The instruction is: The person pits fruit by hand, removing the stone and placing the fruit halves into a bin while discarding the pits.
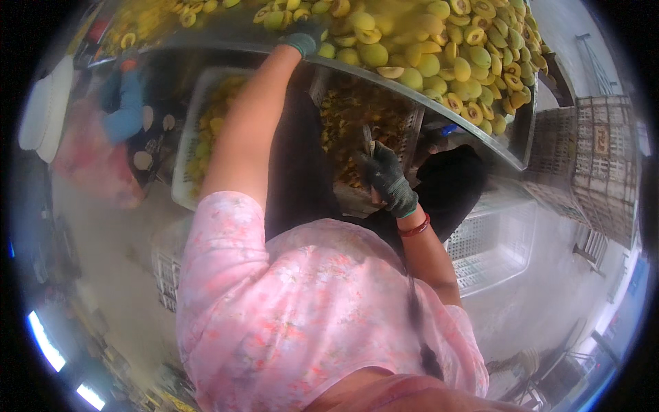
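My left hand [305, 37], in a dark work glove with a teal cuff, reaches over the metal tray's rim among yellow-green stone fruit [373, 55]. Its fingers are blurred, so whether they hold a fruit does not show. Many of the fruits are cut in half, some with brown pits or hollows showing. In front of my lap, my gloved right hand [387, 175] grips a small knife [367, 135], its short blade pointing away from me. Below the blade lies a crate [412, 139] of yellow and brown pits and scraps.
A white plastic crate [181, 172] with yellow fruit stands left of my legs. Another white crate [494, 242] sits right of my knee. Stacked basket crates [600, 154] stand beyond the metal tray's edge [463, 126]. At far left, a person in pink [95, 149] works at the fruit.
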The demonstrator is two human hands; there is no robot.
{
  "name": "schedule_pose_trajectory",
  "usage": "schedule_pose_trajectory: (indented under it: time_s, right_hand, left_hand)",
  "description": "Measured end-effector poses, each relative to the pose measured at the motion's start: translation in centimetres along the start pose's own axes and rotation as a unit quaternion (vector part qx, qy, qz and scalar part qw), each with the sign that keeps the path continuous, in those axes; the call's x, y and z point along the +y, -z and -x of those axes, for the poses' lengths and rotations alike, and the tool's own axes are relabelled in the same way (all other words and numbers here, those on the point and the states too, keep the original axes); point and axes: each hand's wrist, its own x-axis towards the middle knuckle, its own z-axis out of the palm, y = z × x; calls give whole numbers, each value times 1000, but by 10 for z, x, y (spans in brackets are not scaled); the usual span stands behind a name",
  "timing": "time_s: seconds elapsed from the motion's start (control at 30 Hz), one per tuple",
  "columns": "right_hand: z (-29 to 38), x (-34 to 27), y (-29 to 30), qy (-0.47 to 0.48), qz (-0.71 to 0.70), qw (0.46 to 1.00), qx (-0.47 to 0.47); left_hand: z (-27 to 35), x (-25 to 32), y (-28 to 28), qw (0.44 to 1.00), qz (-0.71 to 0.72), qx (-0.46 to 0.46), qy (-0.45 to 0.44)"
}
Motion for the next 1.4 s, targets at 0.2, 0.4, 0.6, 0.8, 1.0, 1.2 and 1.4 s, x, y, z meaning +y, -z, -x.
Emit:
schedule_pose_trajectory:
  time_s: [0.2, 0.4, 0.6, 0.8, 1.0, 1.2, 1.4]
  right_hand:
    - [-3, 11, 6, -46, -34, 998, 16]
    - [-3, 6, 6, 109, 28, 994, 17]
    - [0, -37, -3, 284, 262, 918, 87]
    - [4, -55, -6, 362, 357, 848, 149]
    - [-2, -35, -2, 348, 270, 884, 158]
    - [20, -59, 1, 419, 459, 774, 120]
    - [32, -57, -5, 299, 74, 951, 4]
  left_hand:
    - [-22, 4, 44, 978, 84, -189, -8]
    - [53, 38, 123, 765, 639, -37, 74]
    - [110, 73, 117, 791, 611, 25, 18]
    - [141, 131, 153, 564, 816, -19, 128]
    - [153, 167, 181, 654, 752, 74, 36]
    - [157, 176, 181, 757, 633, 158, 4]
    - [158, 172, 173, 785, 601, 149, -2]
